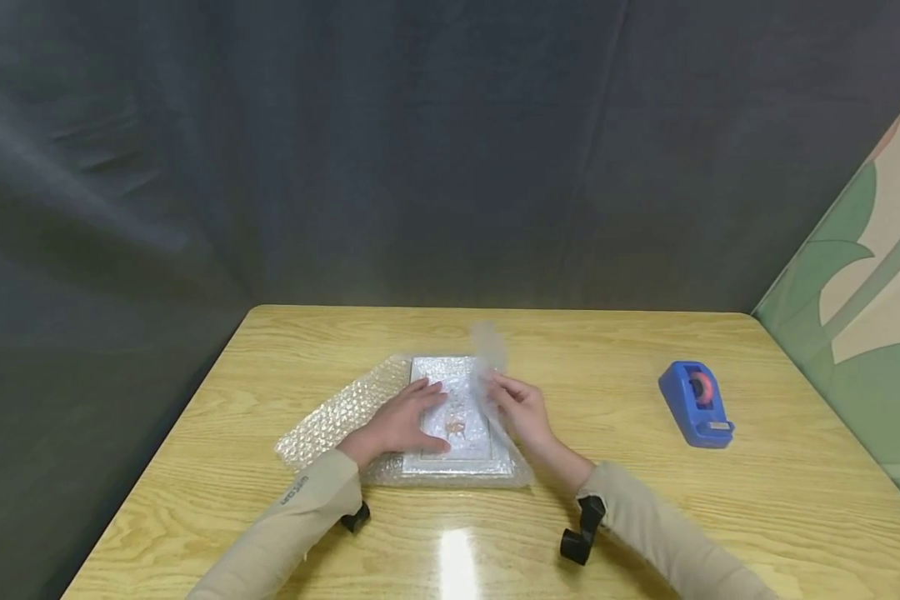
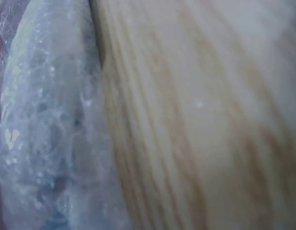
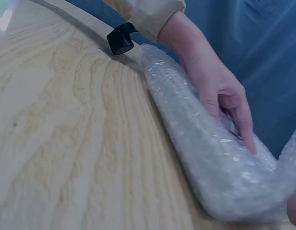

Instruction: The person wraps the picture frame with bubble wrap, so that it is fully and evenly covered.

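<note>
A flat, pale rectangular piece [image 1: 461, 457], like a framed picture with a small brownish figure in its middle, lies on a sheet of bubble wrap [image 1: 337, 417]. My left hand [image 1: 401, 421] rests on it with fingers spread and the thumb toward the near side. At its right side, my right hand [image 1: 523, 410] pinches a raised, blurred flap of the wrap. In the right wrist view, the left hand [image 3: 217, 88] presses down over the padded bundle, and the right hand [image 3: 295, 208] just shows at the edge. Bubble wrap [image 2: 52, 124] fills the left of the left wrist view.
A blue tape dispenser [image 1: 696, 404] with a reddish roll stands on the wooden table [image 1: 585, 350] to the right. Behind the table hangs a dark curtain [image 1: 450, 167]. A patterned green and beige panel [image 1: 870, 317] borders the right side.
</note>
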Demonstrator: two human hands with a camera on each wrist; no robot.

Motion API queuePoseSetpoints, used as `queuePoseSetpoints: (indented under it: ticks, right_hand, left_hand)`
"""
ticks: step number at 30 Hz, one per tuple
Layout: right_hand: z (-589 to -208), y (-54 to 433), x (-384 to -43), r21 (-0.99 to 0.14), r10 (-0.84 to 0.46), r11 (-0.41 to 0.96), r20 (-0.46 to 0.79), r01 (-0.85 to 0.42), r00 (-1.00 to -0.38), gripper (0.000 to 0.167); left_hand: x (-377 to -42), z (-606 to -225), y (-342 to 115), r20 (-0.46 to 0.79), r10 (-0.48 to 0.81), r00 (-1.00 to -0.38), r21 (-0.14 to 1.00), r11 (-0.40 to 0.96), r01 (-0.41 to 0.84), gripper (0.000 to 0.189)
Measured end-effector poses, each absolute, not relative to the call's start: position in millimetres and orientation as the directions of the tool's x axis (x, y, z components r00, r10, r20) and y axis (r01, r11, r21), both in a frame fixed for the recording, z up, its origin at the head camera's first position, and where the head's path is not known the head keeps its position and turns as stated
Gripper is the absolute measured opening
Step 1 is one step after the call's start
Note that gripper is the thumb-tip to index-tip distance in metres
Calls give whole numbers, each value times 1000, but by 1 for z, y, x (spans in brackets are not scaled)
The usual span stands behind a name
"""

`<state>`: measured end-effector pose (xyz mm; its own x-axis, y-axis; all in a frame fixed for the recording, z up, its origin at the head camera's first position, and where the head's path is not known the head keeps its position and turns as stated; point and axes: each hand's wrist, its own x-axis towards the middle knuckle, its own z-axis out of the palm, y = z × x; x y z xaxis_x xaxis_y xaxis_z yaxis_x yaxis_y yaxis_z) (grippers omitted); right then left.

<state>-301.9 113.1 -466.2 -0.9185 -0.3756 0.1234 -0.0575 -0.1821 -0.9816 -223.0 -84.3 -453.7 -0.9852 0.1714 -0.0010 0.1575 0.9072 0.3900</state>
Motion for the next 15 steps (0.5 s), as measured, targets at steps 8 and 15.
queuePoseSetpoints:
  ticks: [8,15]
  right_hand:
    - [-470,98,-296,-964,-336,-198,235,-175,-912,23]
    - [-468,91,-291,-952,-385,68,251,-299,-888,24]
  left_hand:
    - [-223,-452,-83,-33,150,-988,373,919,127,85]
    - [-224,-451,-81,-45,140,-989,373,921,113,86]
